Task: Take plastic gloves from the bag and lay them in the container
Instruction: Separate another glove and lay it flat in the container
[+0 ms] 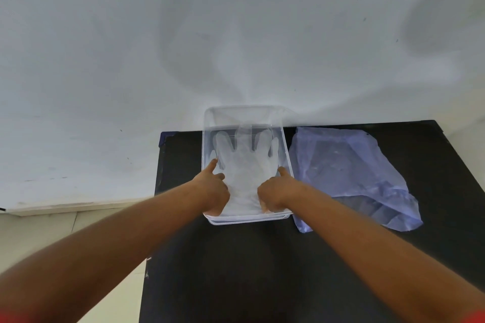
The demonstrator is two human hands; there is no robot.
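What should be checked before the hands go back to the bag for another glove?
1. Glove inside the container: ok, it lies within the walls.
2. Glove flat, fingers spread: ok.
3. Left hand free: not ok, it rests on the glove's cuff end.
4. Right hand free: not ok, same on its side.
5. Bag within reach: ok, it lies right beside the container on the table.
6. More gloves in the bag: cannot tell.
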